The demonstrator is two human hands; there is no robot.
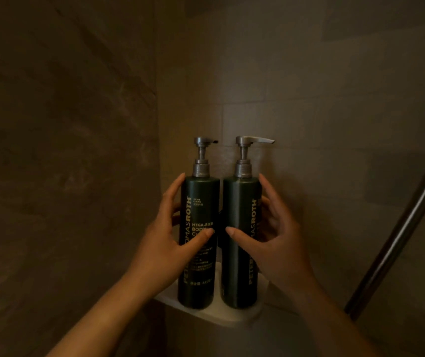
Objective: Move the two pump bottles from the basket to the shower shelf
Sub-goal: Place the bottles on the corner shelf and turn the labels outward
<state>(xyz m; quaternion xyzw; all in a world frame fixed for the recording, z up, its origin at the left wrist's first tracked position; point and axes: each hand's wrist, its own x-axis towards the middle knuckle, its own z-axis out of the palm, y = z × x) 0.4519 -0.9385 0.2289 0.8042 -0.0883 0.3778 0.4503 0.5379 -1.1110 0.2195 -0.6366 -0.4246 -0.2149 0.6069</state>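
Note:
Two dark green pump bottles with silver pump heads stand upright side by side on a small white corner shelf [232, 316] in the shower. My left hand [165, 243] wraps the left bottle [201, 199], thumb across its front label and fingers along its left side. My right hand [273, 238] wraps the right bottle [239, 202] the same way, thumb on the front and fingers behind its right side. Both bottle bases rest on the shelf. The basket is out of view.
Dim brown tiled walls meet in a corner behind the shelf. A slanted metal rail [402, 228] runs along the right wall, from the upper right edge down towards the shelf's height.

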